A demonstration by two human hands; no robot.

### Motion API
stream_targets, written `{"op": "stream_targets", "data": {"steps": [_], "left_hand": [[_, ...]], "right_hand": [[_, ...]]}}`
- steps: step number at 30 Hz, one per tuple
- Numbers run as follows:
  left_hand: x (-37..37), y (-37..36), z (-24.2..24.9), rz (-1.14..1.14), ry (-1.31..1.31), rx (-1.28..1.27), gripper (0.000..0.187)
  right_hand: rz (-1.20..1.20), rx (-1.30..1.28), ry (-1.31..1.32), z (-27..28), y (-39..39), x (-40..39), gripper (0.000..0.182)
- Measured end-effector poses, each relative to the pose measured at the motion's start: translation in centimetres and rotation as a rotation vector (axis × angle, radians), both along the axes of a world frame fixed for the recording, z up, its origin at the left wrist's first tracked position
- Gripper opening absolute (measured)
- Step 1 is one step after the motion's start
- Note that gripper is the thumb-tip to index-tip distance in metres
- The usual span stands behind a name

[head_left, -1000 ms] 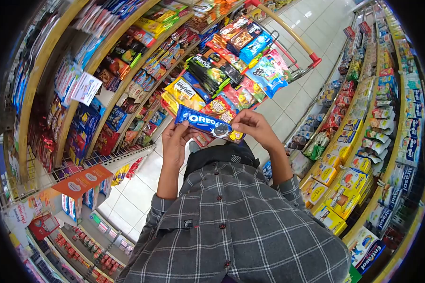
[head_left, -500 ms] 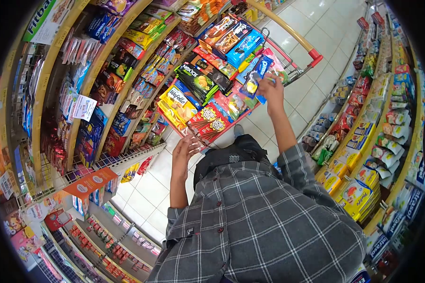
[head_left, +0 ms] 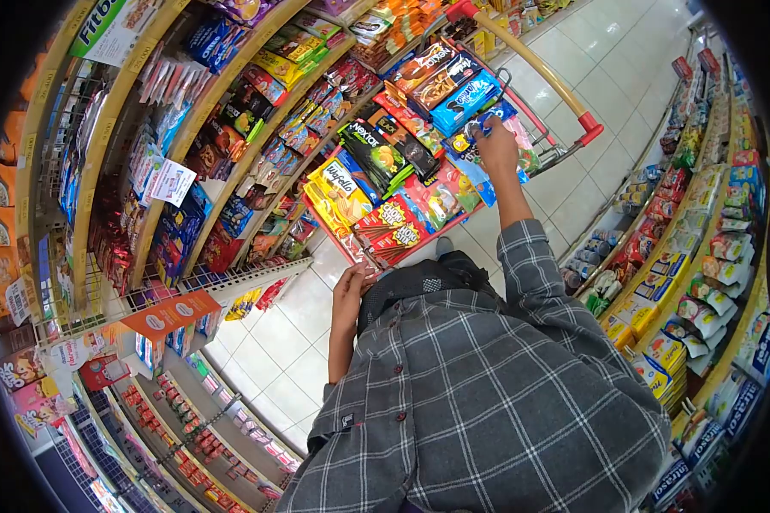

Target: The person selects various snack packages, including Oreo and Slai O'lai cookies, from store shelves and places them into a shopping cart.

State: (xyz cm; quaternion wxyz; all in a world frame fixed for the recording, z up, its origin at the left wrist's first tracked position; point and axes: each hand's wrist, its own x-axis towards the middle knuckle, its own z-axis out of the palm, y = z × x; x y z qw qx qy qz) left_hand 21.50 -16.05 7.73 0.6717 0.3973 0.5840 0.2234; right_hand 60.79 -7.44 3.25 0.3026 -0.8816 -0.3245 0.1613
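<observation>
A red-rimmed shopping cart point(head_left: 419, 250) in front of me is heaped with snack packets. My right hand point(head_left: 498, 147) reaches over its far right side, fingers curled on a dark blue snack packet point(head_left: 464, 144) among the goods. Just above lies a light blue wafer packet point(head_left: 466, 101). My left hand point(head_left: 351, 291) is at the cart's near left corner, its fingers drawn together at the rim. Close to it are the red Choki Stik packs point(head_left: 391, 224) and the yellow Wafello pack point(head_left: 338, 195). A black-and-green Nextar pack point(head_left: 375, 152) lies in the middle.
Shelves of packaged snacks point(head_left: 265, 162) curve along the left, with a white price card point(head_left: 171, 182) sticking out. An orange display box point(head_left: 171, 315) juts out at lower left. More stocked shelves point(head_left: 659, 282) line the right. The cart's yellow handle point(head_left: 535, 64) is at the far side, over white floor tiles point(head_left: 278, 350).
My right hand has lowered the blue packet onto the goods at the cart's far right. My left hand has moved right to the cart's near corner, its fingers closing.
</observation>
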Motion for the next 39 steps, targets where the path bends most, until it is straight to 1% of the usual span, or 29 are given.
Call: {"op": "stream_targets", "data": {"steps": [1, 4, 7, 10, 16, 18, 20, 22, 24, 26, 27, 28, 29, 30, 32, 34, 35, 36, 37, 38, 39], "left_hand": [[0.1, 0.1, 0.3, -0.009, 0.005, 0.004, 0.037], [0.1, 0.7, 0.4, -0.019, 0.009, 0.015, 0.038], [-0.2, 1.2, 0.5, -0.023, 0.015, 0.022, 0.037], [-0.6, 1.6, 0.4, -0.038, 0.026, 0.023, 0.037], [-2.3, 2.5, 0.3, -0.048, 0.020, 0.044, 0.036], [-3.4, 2.5, 0.4, -0.036, 0.024, 0.055, 0.036], [-4.7, 3.0, 0.5, -0.022, 0.030, 0.080, 0.038], [-6.5, 3.8, 0.0, -0.002, 0.022, 0.082, 0.038], [-8.5, 5.1, -0.3, 0.020, 0.014, 0.095, 0.038], [-10.9, 7.1, -0.3, 0.032, 0.034, 0.136, 0.035], [-12.2, 8.2, -0.9, 0.045, 0.046, 0.170, 0.034], [-13.2, 9.3, -1.0, 0.063, 0.070, 0.239, 0.033], [-14.5, 10.7, -0.9, 0.092, 0.101, 0.309, 0.031], [-16.2, 12.2, -1.0, 0.124, 0.140, 0.372, 0.030], [-20.0, 16.0, -3.2, 0.116, 0.251, 0.670, 0.025], [-22.5, 20.0, -2.6, 0.190, 0.501, 0.810, 0.021], [-23.1, 22.1, -2.2, 0.287, 0.496, 0.903, 0.020], [-23.9, 24.1, -2.0, 0.381, 0.492, 0.991, 0.019], [-25.3, 26.6, -2.2, 0.372, 0.568, 0.980, 0.020], [-25.0, 28.1, 0.3, 0.441, 0.649, 0.901, 0.022], [-25.6, 29.6, 0.9, 0.460, 0.856, 0.946, 0.027]], "right_hand": [[0.014, -0.067, -0.019, 0.5, 0.0, 0.0, 0.038], [0.049, 0.004, -0.202, -0.8, -0.3, 0.2, 0.045], [0.054, 0.079, -0.311, -1.7, -0.5, -0.2, 0.053], [0.155, 0.129, -0.289, -3.4, -0.3, 0.5, 0.059], [0.175, 0.002, -0.281, -3.2, -0.2, 0.9, 0.059], [0.170, 0.007, -0.310, -3.1, -0.4, 0.6, 0.058], [0.161, 0.061, -0.337, -2.7, -0.7, 0.3, 0.058], [0.116, 0.202, -0.498, -3.4, -1.6, -0.3, 0.052], [0.110, 0.435, -0.475, -2.2, -3.2, -2.0, 0.037], [0.077, 0.420, -0.289, -0.1, -5.6, -5.1, 0.023], [0.034, 0.464, -0.271, 0.1, -6.8, -7.1, 0.020], [-0.027, 0.338, -0.121, -0.4, -8.3, -8.8, 0.027], [0.012, 0.463, -0.003, -1.2, -9.4, -10.7, 0.033], [-0.016, 0.352, 0.105, -0.5, -10.4, -13.1, 0.032], [0.016, 0.363, 0.136, -0.7, -12.1, -17.4, 0.026], [0.101, 0.394, 0.112, -1.2, -13.7, -21.2, 0.024], [0.135, 0.401, 0.100, -1.1, -14.4, -23.3, 0.026], [0.169, 0.405, 0.144, -1.4, -15.2, -24.7, 0.026], [0.175, 0.262, 0.170, -1.1, -16.2, -25.9, 0.025], [0.160, 0.251, 0.203, -1.2, -17.0, -27.1, 0.024], [0.138, 0.239, 0.238, -1.4, -17.9, -28.3, 0.023]]}}
